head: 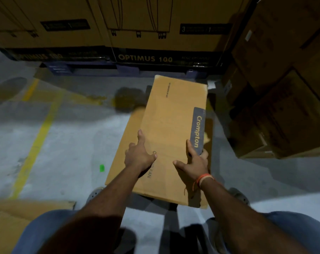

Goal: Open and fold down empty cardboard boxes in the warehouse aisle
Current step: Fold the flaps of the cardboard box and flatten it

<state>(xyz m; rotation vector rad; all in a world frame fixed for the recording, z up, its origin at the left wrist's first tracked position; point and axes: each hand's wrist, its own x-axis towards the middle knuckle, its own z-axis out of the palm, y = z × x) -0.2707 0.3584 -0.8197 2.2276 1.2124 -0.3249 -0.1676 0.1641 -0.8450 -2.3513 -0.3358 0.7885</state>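
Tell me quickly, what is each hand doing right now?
Left hand: open, fingers straight, pressing flat on the Crompton box.
Right hand: gripping the right edge of the same box, fingers curled round it.

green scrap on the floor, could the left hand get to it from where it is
Probably yes. The green scrap lies on bare floor left of the box, with nothing between it and the left hand, which only rests on the box top.
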